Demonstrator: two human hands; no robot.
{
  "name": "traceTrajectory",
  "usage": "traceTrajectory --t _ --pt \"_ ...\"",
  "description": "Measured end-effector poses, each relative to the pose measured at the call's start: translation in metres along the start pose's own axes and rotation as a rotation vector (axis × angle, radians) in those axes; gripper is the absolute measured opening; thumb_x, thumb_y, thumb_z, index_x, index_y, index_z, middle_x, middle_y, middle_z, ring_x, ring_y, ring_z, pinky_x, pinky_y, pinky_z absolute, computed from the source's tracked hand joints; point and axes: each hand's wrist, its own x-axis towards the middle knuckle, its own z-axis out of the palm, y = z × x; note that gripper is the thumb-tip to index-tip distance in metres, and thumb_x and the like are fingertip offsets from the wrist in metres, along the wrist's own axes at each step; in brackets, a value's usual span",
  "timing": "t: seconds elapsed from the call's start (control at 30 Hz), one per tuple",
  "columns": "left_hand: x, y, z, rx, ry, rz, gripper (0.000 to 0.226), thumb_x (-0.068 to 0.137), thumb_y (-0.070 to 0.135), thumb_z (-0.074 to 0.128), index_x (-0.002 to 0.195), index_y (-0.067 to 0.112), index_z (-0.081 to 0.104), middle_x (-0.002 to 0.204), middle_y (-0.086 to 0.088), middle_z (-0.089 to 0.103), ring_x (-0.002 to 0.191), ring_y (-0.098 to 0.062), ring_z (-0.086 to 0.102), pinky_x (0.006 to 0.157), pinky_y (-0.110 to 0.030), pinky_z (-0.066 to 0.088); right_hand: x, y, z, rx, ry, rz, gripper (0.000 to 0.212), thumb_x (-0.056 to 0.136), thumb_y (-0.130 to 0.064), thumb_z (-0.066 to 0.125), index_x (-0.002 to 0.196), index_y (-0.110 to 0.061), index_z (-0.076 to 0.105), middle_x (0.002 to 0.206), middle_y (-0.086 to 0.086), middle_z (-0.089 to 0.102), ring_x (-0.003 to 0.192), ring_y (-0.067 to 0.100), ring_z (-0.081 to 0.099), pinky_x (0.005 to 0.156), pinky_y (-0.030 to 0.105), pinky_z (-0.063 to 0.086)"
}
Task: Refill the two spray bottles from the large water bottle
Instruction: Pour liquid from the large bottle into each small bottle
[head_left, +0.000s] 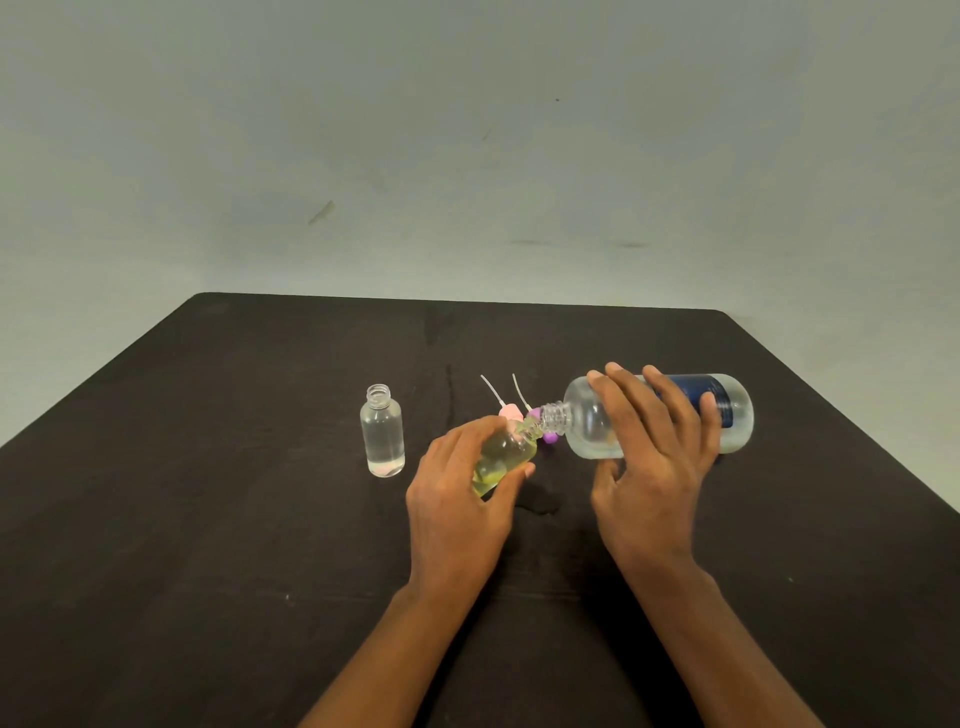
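Observation:
My right hand (652, 457) grips the large clear water bottle (732, 410) with a dark blue label, tipped on its side with its open threaded neck pointing left. That neck meets the mouth of a small spray bottle (506, 452) holding yellowish liquid, which my left hand (457, 499) holds tilted to the right. A second small clear spray bottle (383, 434), uncapped and upright, stands to the left with clear liquid in it. Two spray caps with dip tubes, a pink one (510, 411) and a purple one (549, 437), lie behind the bottles, partly hidden.
Everything sits on a dark cloth-covered table (208, 519) against a pale wall. A darker wet-looking patch (540, 501) shows on the cloth below the bottle mouths.

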Motion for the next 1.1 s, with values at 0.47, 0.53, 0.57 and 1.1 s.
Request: traceTrajectory --t 0.47,0.53,0.57,1.1 --pt "0.0001 0.0002 0.0001 -0.006 0.001 -0.013 0.046 0.067 0.028 0.077 0.109 0.034 0.056 0.102 0.026 0.057 0.094 0.001 0.056 0.084 -0.009 0.043 0.0003 0.0001 0.0004 0.016 0.003 0.004 0.080 0.057 0.021 0.067 0.126 -0.019 0.055 0.128 0.001 0.060 0.128 0.021 0.043 0.117 0.043 0.012" --pt "-0.0001 0.0007 -0.0002 -0.005 -0.003 -0.015 0.046 0.067 0.028 0.077 0.109 0.034 0.056 0.102 0.026 0.056 0.094 0.002 0.056 0.084 -0.008 0.042 -0.0001 -0.0003 0.0003 0.015 0.008 0.001 0.079 0.058 0.020 0.067 0.125 -0.019 0.056 0.128 0.001 0.060 0.128 0.021 0.043 0.117 0.043 0.012" --pt "-0.0002 0.0008 -0.0003 -0.004 -0.005 -0.017 0.047 0.067 0.028 0.077 0.109 0.035 0.056 0.102 0.026 0.056 0.094 0.002 0.056 0.084 -0.007 0.042 -0.0002 -0.0006 0.0001 0.015 0.008 0.000 0.078 0.058 0.020 0.067 0.125 -0.018 0.057 0.128 0.001 0.060 0.128 0.021 0.043 0.117 0.043 0.012" --pt "0.0001 0.0014 -0.0007 0.002 -0.002 -0.012 0.047 0.067 0.028 0.077 0.108 0.034 0.055 0.102 0.025 0.056 0.094 0.001 0.056 0.084 -0.008 0.042 -0.0001 -0.0004 -0.0005 0.014 0.003 -0.003 0.084 0.057 0.021 0.068 0.128 -0.021 0.051 0.128 0.002 0.060 0.129 0.021 0.042 0.117 0.043 0.011"
